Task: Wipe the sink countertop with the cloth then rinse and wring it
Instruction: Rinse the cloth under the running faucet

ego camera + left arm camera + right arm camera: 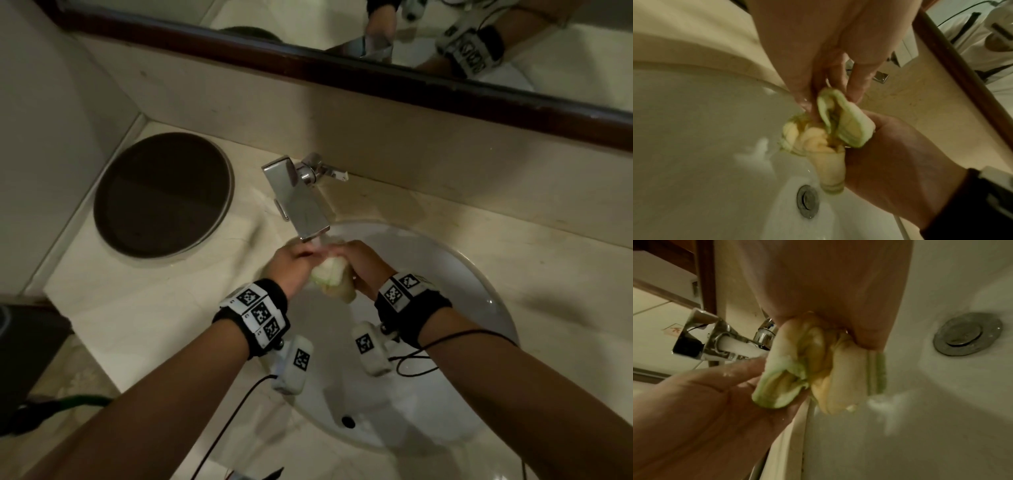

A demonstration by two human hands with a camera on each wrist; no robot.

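Observation:
A wet, bunched yellow-green cloth (332, 278) hangs under the running chrome faucet (301, 202), above the white sink basin (472, 308). My left hand (308, 255) holds its left side, with a folded green-edged end (840, 123) against my fingers (818, 78). My right hand (342, 255) grips the right side, and a twisted tail (830, 172) hangs below it. In the right wrist view the cloth (818, 369) sits between my right hand (838, 324) above and my left hand (756, 379) below. Water falls onto both hands.
The beige countertop (154, 308) surrounds the basin. A dark round disc (162, 195) lies at its back left corner. The faucet lever (325, 168) points right. A wood-framed mirror (411, 34) runs along the wall. The drain plug (807, 201) lies below the cloth.

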